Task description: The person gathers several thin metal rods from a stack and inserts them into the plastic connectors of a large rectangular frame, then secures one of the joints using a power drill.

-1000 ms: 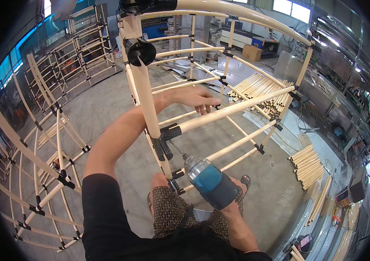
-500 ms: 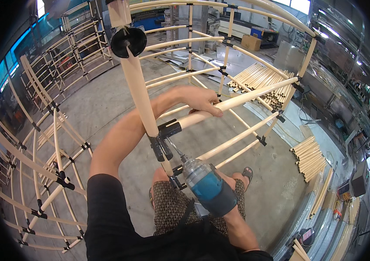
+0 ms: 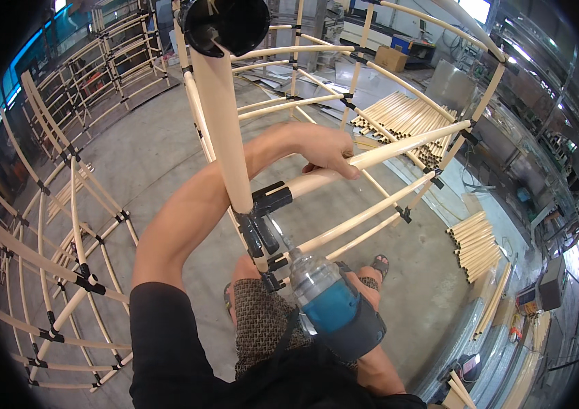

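Observation:
My left hand (image 3: pixel 330 151) is closed around a beige horizontal pipe (image 3: pixel 391 151), thumb along its near side. My left forearm passes behind an upright beige pipe (image 3: pixel 220 129) topped by a black cup-shaped end piece (image 3: pixel 228 26). A black metal joint (image 3: pixel 258 233) clamps the two pipes together. My right hand (image 3: pixel 371 360) holds a teal and black power driver (image 3: pixel 333 303) with a clear nose; the tool's body hides most of the fingers. The driver's long thin bit (image 3: pixel 280 230) points up and left, its tip beside the joint; whether it sits in a screw I cannot make out.
The pipe frame continues ahead and right, with black joints such as this one (image 3: pixel 466 131). Another pipe frame (image 3: pixel 64 293) stands close on my left. Cut pipes (image 3: pixel 398 126) lie stacked on the floor beyond, another pile (image 3: pixel 473 245) at right. A cardboard box (image 3: pixel 391 58) stands farther back.
The upright pipe and its cup-shaped end appear larger and higher in view. The driver sits slightly lower and to the right in the picture, its bit still at the joint. My left hand keeps its grip.

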`<action>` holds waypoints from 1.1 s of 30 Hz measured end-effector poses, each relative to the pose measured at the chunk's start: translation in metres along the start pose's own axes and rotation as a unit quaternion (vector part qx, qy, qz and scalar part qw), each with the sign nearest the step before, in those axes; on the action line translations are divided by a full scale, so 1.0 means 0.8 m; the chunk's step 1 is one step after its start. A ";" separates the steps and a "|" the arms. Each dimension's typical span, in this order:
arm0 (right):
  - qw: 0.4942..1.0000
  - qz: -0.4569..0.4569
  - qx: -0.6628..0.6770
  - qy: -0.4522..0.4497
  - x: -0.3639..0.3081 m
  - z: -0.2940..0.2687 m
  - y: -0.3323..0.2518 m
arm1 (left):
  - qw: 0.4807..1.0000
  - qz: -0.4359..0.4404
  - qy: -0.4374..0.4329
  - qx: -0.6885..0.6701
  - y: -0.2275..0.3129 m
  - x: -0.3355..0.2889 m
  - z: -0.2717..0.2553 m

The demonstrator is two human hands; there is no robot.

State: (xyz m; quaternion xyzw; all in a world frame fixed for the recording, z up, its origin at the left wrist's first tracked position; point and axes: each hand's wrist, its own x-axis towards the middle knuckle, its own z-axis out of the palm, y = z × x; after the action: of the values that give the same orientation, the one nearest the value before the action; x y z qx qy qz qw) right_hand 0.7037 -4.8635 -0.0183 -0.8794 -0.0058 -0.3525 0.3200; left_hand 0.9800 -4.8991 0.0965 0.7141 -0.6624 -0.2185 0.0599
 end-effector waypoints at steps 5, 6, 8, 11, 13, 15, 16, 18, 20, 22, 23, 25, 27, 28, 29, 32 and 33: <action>1.000 -0.010 -0.001 -0.013 0.017 -0.003 -0.006 | 1.000 -0.001 0.009 -0.004 -0.002 0.002 0.002; 1.000 -0.007 0.004 -0.017 0.019 -0.003 -0.008 | 1.000 -0.002 0.010 -0.001 -0.002 0.002 0.002; 1.000 0.004 0.018 -0.014 0.016 0.004 -0.004 | 1.000 0.008 0.011 -0.005 -0.002 0.001 0.000; 0.998 0.028 0.048 0.001 0.013 0.013 0.003 | 1.000 0.024 0.014 -0.012 -0.003 0.002 0.001; 0.999 -0.006 0.027 0.020 0.007 0.017 0.013 | 1.000 0.020 0.012 -0.018 0.000 -0.001 0.000; 1.000 -0.020 0.008 0.021 0.014 0.009 0.007 | 1.000 0.004 0.001 -0.027 0.005 -0.005 -0.001; 0.999 -0.028 0.000 0.021 0.018 0.006 0.004 | 1.000 0.002 0.008 -0.018 0.003 -0.005 0.000; 1.000 -0.021 0.009 0.012 0.019 0.001 0.004 | 1.000 0.005 0.022 0.000 0.002 -0.003 0.001; 1.000 -0.004 0.028 0.013 0.019 -0.001 0.006 | 1.000 0.011 0.024 -0.006 0.003 -0.002 0.001; 0.999 0.009 0.030 0.022 0.019 -0.002 0.008 | 1.000 0.015 0.023 -0.012 0.005 0.000 -0.001; 0.999 0.012 0.026 0.028 0.017 0.001 0.008 | 1.000 0.011 0.017 -0.018 0.002 -0.001 0.000; 1.000 0.012 0.009 0.004 0.016 0.000 0.006 | 1.000 0.003 0.007 -0.019 0.000 -0.001 0.002; 1.000 0.007 -0.006 -0.024 0.023 -0.007 0.006 | 1.000 -0.005 0.005 -0.007 0.000 -0.002 -0.002; 1.000 0.009 -0.003 -0.023 0.023 -0.005 0.005 | 1.000 -0.002 0.011 -0.005 -0.003 -0.002 0.000; 1.000 0.017 0.012 0.007 0.017 0.007 0.008 | 1.000 0.004 0.019 -0.003 -0.005 0.001 0.003; 0.999 0.026 0.025 0.026 0.013 0.010 0.009 | 0.999 0.025 0.036 -0.006 -0.010 0.005 0.006; 1.000 0.013 0.016 0.016 0.013 0.008 0.008 | 0.999 0.030 0.039 -0.009 -0.011 0.004 0.008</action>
State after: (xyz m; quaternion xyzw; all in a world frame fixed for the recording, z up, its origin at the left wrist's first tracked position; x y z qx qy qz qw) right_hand 0.7170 -4.8671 -0.0191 -0.8685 0.0052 -0.3621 0.3383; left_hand 0.9861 -4.8997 0.0868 0.7010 -0.6790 -0.1949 0.0985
